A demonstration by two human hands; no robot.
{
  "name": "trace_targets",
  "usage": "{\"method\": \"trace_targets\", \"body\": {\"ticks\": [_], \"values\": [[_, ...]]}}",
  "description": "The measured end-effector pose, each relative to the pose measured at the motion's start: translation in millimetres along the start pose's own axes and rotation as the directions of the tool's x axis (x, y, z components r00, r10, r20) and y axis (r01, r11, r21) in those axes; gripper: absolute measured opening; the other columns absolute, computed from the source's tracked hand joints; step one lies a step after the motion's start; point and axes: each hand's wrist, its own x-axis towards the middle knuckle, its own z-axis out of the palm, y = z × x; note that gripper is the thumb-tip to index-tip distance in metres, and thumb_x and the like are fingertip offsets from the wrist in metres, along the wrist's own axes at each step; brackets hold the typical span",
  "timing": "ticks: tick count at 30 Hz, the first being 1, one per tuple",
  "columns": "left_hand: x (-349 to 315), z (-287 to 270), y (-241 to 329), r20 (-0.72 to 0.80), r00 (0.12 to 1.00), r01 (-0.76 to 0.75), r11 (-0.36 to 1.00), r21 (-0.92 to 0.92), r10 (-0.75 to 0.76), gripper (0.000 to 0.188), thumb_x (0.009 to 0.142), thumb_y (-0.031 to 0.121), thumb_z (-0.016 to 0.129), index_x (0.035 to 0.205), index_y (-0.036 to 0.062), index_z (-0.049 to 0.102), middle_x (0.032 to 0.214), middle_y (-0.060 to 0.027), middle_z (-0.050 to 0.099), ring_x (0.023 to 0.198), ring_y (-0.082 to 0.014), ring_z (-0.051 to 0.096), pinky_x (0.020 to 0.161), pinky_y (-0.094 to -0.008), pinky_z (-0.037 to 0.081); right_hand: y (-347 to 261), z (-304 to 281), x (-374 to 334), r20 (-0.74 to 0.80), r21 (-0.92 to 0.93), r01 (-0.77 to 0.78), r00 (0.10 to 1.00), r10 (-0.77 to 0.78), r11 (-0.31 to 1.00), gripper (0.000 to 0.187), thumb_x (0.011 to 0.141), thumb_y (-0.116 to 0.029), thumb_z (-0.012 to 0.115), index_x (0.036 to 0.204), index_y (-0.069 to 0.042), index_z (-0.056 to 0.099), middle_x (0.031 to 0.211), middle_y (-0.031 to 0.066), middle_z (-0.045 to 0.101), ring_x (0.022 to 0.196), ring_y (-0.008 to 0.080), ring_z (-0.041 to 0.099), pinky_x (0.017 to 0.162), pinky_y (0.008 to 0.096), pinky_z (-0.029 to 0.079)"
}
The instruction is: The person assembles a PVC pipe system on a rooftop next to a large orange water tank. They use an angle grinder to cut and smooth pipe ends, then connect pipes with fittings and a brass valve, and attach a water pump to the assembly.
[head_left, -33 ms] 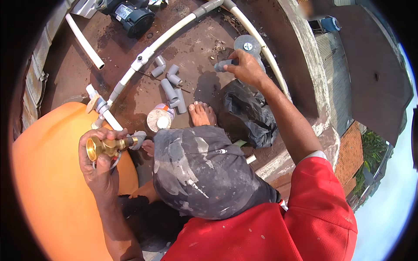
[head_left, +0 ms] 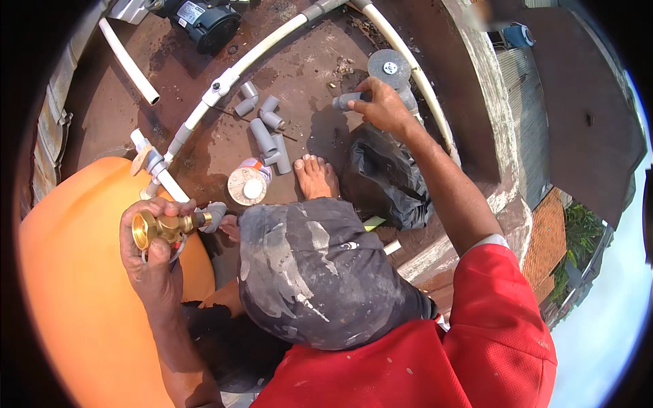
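My left hand point(head_left: 151, 262), closed, grips a brass valve point(head_left: 167, 226) above the orange tank's side. The valve's round threaded mouth faces left. A grey fitting point(head_left: 213, 216) shows at its other end; whether they are joined, I cannot tell. A thin grey loop hangs under the valve. Out ahead on the right, my right hand point(head_left: 386, 109) pinches a short grey pipe fitting point(head_left: 345, 101) between thumb and fingers, above the brown floor. Beyond that hand lies a grey cutting disc point(head_left: 390, 68). Several loose grey pipe fittings point(head_left: 264, 138) lie left of it, elbows and tees among them.
A black plastic bag point(head_left: 391, 177) sits below my right forearm. A small can point(head_left: 249, 185) stands by my foot. White pipe point(head_left: 266, 49) arches across the floor, with a valve point(head_left: 154, 163) at left. The orange tank point(head_left: 75, 272) bulges at left. A pump point(head_left: 204, 26) stands far off.
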Motion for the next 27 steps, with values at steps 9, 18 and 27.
{"method": "trace_targets", "body": {"ticks": [9,18,27], "values": [[-3,-13,-21,-0.047,0.999,0.031,0.985,0.169,-0.024,0.056,0.102,0.041,0.082,0.132,0.0012,0.058,0.123,-0.0128,0.062,0.121,-0.0317,0.068,0.113,-0.0526,0.054,8,19,-73,-0.240,-0.254,0.147,0.948,-0.209,0.956,0.064,0.097,-0.034,0.082,0.143,0.003,0.059,0.132,0.0300,0.070,0.124,0.0469,0.068,0.107,0.0536,0.054],[-6,20,-27,0.033,0.987,0.145,0.966,0.214,-0.156,0.030,0.103,0.014,0.076,0.127,-0.0001,0.064,0.119,-0.0116,0.068,0.115,-0.0256,0.071,0.106,-0.0427,0.057,76,28,-244,-0.150,-0.481,0.009,0.984,-0.093,0.876,0.013,0.097,-0.008,0.068,0.109,-0.004,0.063,0.096,0.0190,0.070,0.097,0.0416,0.075,0.080,0.0524,0.061],[-8,31,-23,0.034,0.994,0.097,0.973,0.211,-0.107,0.024,0.106,0.009,0.070,0.127,0.0009,0.065,0.121,-0.0118,0.069,0.113,-0.0232,0.073,0.100,-0.0394,0.060,-20,12,-281,0.078,0.003,0.160,0.984,-0.160,0.987,0.016,0.094,-0.015,0.065,0.094,0.000,0.059,0.082,0.0253,0.069,0.083,0.0500,0.071,0.079,0.0597,0.056]]}}
